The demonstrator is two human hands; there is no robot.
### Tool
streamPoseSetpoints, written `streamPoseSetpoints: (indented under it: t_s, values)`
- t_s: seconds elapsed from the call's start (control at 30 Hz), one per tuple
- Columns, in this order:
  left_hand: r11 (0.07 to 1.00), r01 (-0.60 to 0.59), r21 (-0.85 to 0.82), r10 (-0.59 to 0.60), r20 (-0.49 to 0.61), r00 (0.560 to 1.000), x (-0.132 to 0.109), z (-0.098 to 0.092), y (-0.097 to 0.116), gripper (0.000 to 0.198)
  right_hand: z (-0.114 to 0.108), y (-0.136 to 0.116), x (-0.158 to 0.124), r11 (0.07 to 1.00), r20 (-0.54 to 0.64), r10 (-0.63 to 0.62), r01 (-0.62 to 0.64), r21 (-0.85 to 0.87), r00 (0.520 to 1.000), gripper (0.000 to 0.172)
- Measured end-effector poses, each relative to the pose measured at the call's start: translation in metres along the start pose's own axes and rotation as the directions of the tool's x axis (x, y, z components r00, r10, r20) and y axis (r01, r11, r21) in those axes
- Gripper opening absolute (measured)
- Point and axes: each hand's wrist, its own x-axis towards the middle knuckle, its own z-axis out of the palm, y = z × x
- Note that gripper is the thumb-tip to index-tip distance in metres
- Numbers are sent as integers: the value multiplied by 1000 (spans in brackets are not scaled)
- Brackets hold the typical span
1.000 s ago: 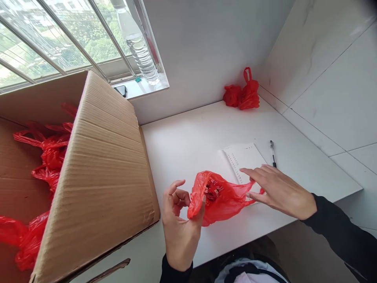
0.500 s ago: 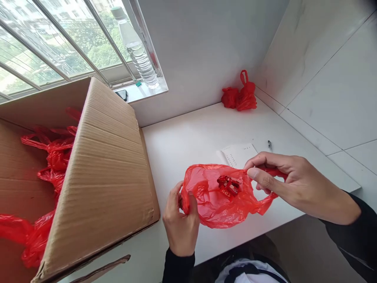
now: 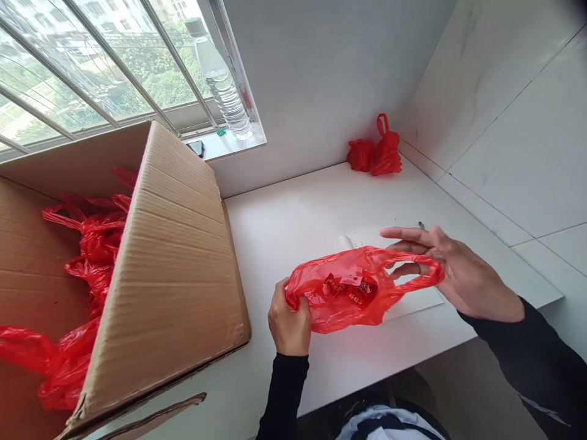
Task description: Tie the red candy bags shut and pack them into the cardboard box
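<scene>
Holding red bag above worktop, small red packets visible inside. Left hand: fingers pinching bag end. Right hand: fingers now spread at handle loop, were pinched on it half second ago; through or behind loop, can't tell. So left grip likely steadies bag now. Notebook partly hidden by bag. Cardboard box at left, more red bags inside.
</scene>
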Motion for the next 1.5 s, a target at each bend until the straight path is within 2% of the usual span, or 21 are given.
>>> streamPoseSetpoints:
  t_s: [0.07,0.1,0.2,0.27,0.33,0.4,0.5,0.6,0.8,0.87,0.93,1.0,1.07,1.13,1.23,1.3,1.37,1.43,1.5]
  values:
    - [993,43,-109,-39,41,998,-2,-7,4,31,-7,27,-3,996,-119,-1,-10,-92,993,48]
    - [985,62,-162,-51,70,996,-3,-10,6,34,-9,41,-5,982,-134,22,-46,-182,991,47]
    - [953,100,-286,-56,157,986,-4,-17,12,46,-5,75,-10,919,-64,143,-157,-361,988,67]
    - [938,109,-330,-49,186,981,-3,-21,15,49,3,83,-11,925,12,180,-165,-341,984,62]
    - [932,103,-348,-45,170,984,-3,-24,18,46,9,79,-11,960,85,173,-148,-237,981,42]
    - [937,74,-342,-39,106,994,-5,-26,20,40,14,66,-9,979,101,148,-132,-156,984,32]
    - [958,-1,-286,-12,-44,999,-9,-30,22,27,15,48,-7,981,6,83,-80,-179,997,34]
    - [969,-41,-242,15,-106,994,-13,-34,28,26,13,42,-3,981,25,77,-71,-182,997,38]
    - [935,17,-355,-2,44,999,-25,-45,47,50,14,44,-3,967,39,106,-94,-238,994,42]
    - [913,24,-407,14,91,996,-28,-47,50,47,17,40,-9,948,-2,82,-78,-309,997,45]
    - [886,41,-461,12,110,994,-32,-48,52,38,21,34,-19,926,-7,-12,9,-378,1000,57]
    - [864,53,-501,13,127,992,-34,-49,53,27,23,27,-29,897,110,-142,175,-406,984,78]
    - [869,58,-492,18,148,989,-36,-52,54,18,22,22,-37,859,286,-238,339,-385,928,97]
    - [897,45,-439,17,138,990,-37,-54,52,19,15,20,-44,825,441,-235,418,-381,866,106]
    - [945,-37,-325,47,24,999,-37,-59,47,18,-3,27,-53,789,616,-131,458,-410,777,113]
    - [959,-101,-264,93,-43,995,-37,-61,45,19,-17,34,-59,766,647,-82,463,-445,758,107]
    - [952,-116,-282,112,-28,993,-36,-62,46,22,-27,41,-64,744,633,-48,451,-493,773,92]
    - [910,-84,-407,109,37,993,-34,-62,50,29,-34,45,-69,755,643,-45,447,-479,764,80]
    - [831,-47,-554,119,95,988,-31,-61,56,32,-38,47,-73,814,617,-105,424,-396,780,71]
